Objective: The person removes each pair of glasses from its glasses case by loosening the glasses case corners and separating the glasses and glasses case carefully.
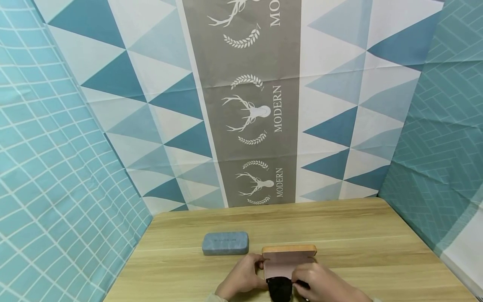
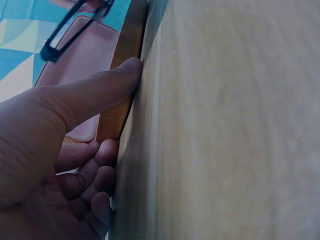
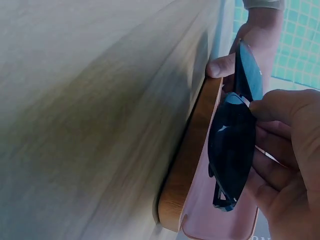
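"What is held by the right hand (image 1: 320,281)?"

"A pair of black sunglasses (image 1: 280,289) is pinched there by the thumb and fingers. The sunglasses are held at the near side of an open brown case (image 1: 289,249), and its pink lining (image 1: 279,266) can be seen behind them"

"Is the case touched by the sunglasses?"

"That cannot be told"

"And what is done by the left hand (image 1: 245,274)?"

"The left end of the case is gripped by it. The thumb is laid on the near edge, and the fingers are curled at the corner"

"What else can be seen on the table (image 1: 181,272)?"

"A closed blue-grey case (image 1: 225,243) is set farther back, to the left of the open one. Behind the table, white deer heads (image 1: 260,111) are printed on a grey strip (image 1: 211,63), with triangles on both sides"
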### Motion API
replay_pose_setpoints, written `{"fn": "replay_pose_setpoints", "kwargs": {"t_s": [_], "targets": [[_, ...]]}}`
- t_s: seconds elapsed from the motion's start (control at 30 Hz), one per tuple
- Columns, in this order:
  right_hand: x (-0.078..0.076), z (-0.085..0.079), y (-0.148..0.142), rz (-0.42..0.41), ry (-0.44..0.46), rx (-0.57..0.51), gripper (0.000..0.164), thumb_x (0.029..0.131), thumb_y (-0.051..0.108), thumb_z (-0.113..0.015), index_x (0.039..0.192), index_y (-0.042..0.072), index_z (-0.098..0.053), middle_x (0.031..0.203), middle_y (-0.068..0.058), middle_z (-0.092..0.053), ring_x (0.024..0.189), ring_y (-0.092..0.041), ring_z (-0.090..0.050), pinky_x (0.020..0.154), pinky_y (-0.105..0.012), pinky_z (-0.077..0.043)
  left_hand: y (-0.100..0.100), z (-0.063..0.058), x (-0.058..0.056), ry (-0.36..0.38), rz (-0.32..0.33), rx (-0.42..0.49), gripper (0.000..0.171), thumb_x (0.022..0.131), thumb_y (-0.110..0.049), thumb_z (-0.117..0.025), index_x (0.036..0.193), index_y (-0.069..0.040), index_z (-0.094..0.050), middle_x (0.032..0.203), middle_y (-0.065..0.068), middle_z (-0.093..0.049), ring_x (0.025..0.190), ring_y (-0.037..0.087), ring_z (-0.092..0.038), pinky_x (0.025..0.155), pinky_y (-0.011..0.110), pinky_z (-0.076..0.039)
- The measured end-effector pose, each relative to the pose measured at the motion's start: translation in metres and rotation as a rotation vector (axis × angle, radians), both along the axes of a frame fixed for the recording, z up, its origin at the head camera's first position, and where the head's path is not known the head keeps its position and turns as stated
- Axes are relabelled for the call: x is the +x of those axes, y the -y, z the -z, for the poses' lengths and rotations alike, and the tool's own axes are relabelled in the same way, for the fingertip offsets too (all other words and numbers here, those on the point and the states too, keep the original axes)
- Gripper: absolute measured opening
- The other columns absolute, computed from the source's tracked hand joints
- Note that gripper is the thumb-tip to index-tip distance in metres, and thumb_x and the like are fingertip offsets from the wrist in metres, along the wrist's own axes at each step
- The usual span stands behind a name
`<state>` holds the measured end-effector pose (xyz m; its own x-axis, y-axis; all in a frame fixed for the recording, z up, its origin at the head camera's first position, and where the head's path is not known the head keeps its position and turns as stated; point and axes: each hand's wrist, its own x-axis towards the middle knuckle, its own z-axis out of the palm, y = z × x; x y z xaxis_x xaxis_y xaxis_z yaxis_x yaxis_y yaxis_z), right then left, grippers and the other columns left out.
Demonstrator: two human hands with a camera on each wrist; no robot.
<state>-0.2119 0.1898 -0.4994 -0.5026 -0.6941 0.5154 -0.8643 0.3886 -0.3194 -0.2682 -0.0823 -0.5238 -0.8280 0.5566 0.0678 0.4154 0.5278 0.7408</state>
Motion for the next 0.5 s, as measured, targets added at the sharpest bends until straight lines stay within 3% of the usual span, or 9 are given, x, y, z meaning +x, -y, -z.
{"fn": "replay_pose_setpoints", "kwargs": {"t_s": [0.23,0.5], "targets": [[-0.0009,0.0026,-0.0008,-0.039,0.092,0.065,0.015,0.094,0.005,-0.073,0.088,0.019,-0.073,0.077,0.014,-0.064,0.069,0.012,-0.05,0.06,-0.006,-0.038,-0.0001,-0.0002,-0.0006,0.026,0.001,0.015,0.033,0.072,-0.021,-0.092,0.091,-0.013,-0.066,0.082,-0.008,-0.059,0.063,0.001,-0.041,0.057,0.019,-0.035],[-0.0014,0.0096,-0.0017,-0.053,0.116,0.11,0.015,0.091,0.001,-0.073,0.09,0.016,-0.076,0.08,0.015,-0.068,0.074,0.013,-0.055,0.062,-0.003,-0.041,0.0,-0.0006,0.0001,0.001,-0.027,-0.035,0.036,0.069,-0.023,-0.095,0.086,-0.015,-0.064,0.082,-0.007,-0.056,0.068,0.001,-0.042,0.062,0.021,-0.038]]}}
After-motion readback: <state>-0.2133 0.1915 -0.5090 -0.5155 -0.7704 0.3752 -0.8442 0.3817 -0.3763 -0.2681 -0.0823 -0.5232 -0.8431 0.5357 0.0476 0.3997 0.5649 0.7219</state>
